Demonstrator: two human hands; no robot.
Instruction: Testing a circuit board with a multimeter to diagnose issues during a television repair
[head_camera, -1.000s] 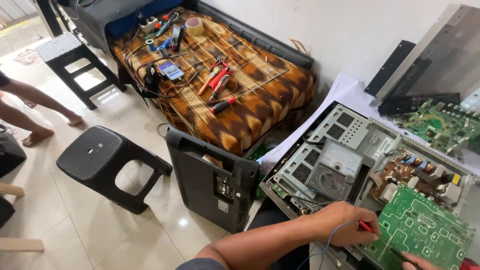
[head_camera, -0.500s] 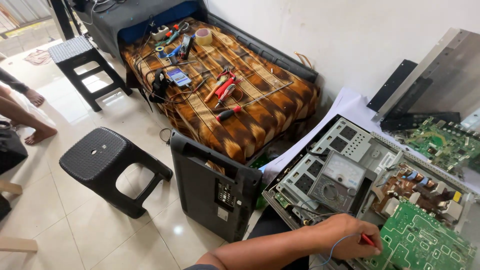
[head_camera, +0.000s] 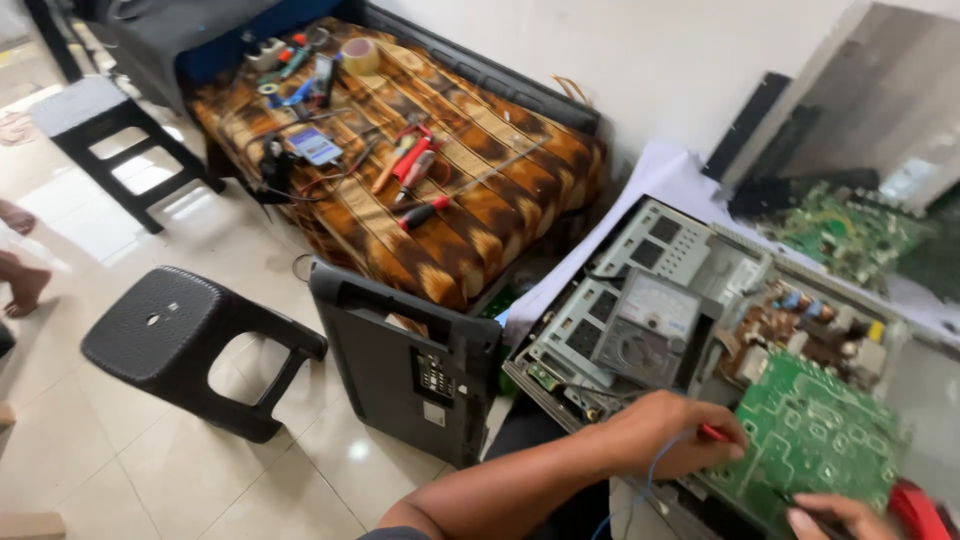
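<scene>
Left hand pinches a slim red probe on the green printed circuit board, near right. Right hand, fingers curled, grips a dark probe tip. Black plastic stool stands left on glossy tiled floor; brown patterned cloth lies far.

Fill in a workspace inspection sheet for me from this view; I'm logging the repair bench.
Surface: white cloth under an opened metal chassis, on a tiled floor.
Job's things: green circuit board; analog multimeter on the chassis; red probe.
Clutter: screwdrivers and pliers and a tape roll on a brown patterned cushion; black plastic casing standing upright.
Hands: left hand pinches the red probe at the board edge; right hand on the board's near edge, its grip unclear.
Cables: thin blue wire below the left hand.
Surroundings: two black stools, white wall, another person's bare feet.
</scene>
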